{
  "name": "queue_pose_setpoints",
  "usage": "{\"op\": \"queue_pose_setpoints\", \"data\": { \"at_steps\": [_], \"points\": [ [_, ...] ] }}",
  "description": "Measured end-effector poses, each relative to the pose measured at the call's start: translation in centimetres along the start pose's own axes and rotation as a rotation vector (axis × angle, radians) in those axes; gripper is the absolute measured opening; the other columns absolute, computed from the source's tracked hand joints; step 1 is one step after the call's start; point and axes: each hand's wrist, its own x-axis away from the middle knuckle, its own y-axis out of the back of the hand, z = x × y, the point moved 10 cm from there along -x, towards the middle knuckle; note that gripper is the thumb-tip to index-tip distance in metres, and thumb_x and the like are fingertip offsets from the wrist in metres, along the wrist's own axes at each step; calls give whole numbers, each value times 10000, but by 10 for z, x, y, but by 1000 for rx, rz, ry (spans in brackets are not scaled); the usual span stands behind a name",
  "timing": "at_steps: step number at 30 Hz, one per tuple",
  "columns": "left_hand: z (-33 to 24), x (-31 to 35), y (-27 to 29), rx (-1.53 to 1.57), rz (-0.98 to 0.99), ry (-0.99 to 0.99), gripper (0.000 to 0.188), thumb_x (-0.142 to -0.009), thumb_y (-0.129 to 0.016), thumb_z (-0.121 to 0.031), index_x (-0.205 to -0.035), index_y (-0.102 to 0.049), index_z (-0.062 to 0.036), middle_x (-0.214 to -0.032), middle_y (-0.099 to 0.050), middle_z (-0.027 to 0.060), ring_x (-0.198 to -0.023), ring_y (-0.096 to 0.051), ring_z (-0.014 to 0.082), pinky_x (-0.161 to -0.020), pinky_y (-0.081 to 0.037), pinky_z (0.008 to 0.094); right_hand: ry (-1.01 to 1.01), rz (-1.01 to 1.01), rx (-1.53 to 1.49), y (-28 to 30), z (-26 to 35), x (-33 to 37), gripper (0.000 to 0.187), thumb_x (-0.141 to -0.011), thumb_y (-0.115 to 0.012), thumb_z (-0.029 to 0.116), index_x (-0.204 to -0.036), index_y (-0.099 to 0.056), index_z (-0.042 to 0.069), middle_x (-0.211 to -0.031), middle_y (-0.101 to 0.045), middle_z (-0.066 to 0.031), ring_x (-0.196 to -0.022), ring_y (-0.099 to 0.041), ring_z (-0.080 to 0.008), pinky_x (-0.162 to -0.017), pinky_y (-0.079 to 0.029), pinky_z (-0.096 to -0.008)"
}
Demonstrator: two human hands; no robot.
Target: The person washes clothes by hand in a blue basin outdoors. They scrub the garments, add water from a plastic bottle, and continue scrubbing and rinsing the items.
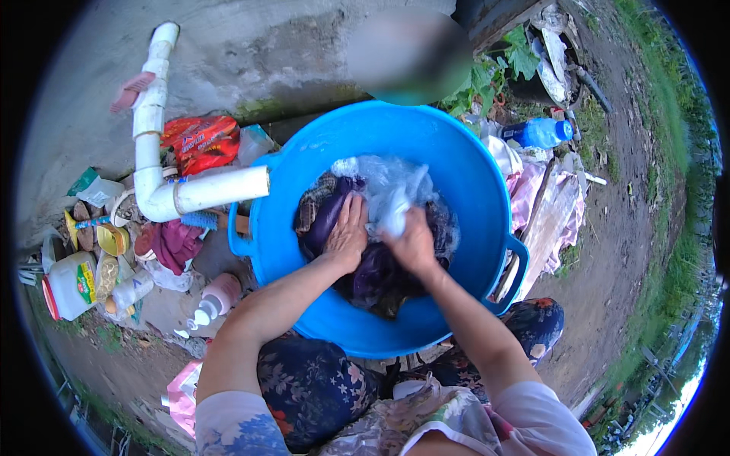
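A big blue plastic tub stands between my knees, with dark wet clothes and white suds in it. My left hand lies on a shiny purple garment, pressing it with the fingers stretched out. Close to its right, my right hand is closed, the fingers curled under and slightly blurred. A whitish blurred thing shows at its fingers; whether it is a cloth, a brush or foam I cannot make out. More dark purple cloth lies bunched below both hands.
A white drainpipe juts from the wall over the tub's left rim. On the left lie a white jug, a pink bottle and a red bag. A blue bottle and a wooden board are on the right.
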Motion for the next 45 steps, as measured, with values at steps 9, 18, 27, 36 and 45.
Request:
{"op": "queue_pose_setpoints", "data": {
  "at_steps": [9,18,27,36,45],
  "points": [
    [-17,-3,52,209,-284,-86,912,-707,-711,-61,-1447,-178,-11,-1460,-255,258,-1290,-392,390,-1065,-340,444,-146,-55,-428,6,-17,-86,459,-837,-686,360,-1094,-622,-15,-934,-680,-183,-890,-663,-289,-766,-516,-387],
    [-25,5,94,225,-376,-94,357,-701,-679,-47,-1034,-555,-33,-1114,-565,119,-1092,-537,333,-805,-460,417,-209,83,-611,71,7,-62,528,-796,-731,197,-1231,-548,-40,-1145,-618,-137,-1010,-597,-208,-886,-474,-326],
    [-44,26,52,66,-225,-150,954,-642,-809,-205,-1414,-279,-21,-1464,-245,230,-1381,-200,397,-1062,-245,513,-225,-179,-88,40,-62,-29,540,-684,-757,271,-1095,-582,-33,-1147,-553,-275,-1092,-531,-414,-914,-441,-433],
    [-21,-1,-2,-155,36,-69,608,-876,-489,-246,-1405,-314,-3,-1477,-250,199,-1387,-182,371,-1106,-187,493,123,-240,183,-2,28,-37,401,-665,-787,208,-991,-610,55,-1033,-611,-110,-962,-575,-302,-802,-473,-410],
    [-13,6,7,-91,55,4,696,-865,-528,-280,-1456,-222,-80,-1521,-114,203,-1424,-87,338,-1128,-170,479,222,-129,88,4,52,43,388,-674,-789,202,-998,-639,52,-1055,-585,-150,-1023,-550,-312,-844,-471,-413]
  ]
}}
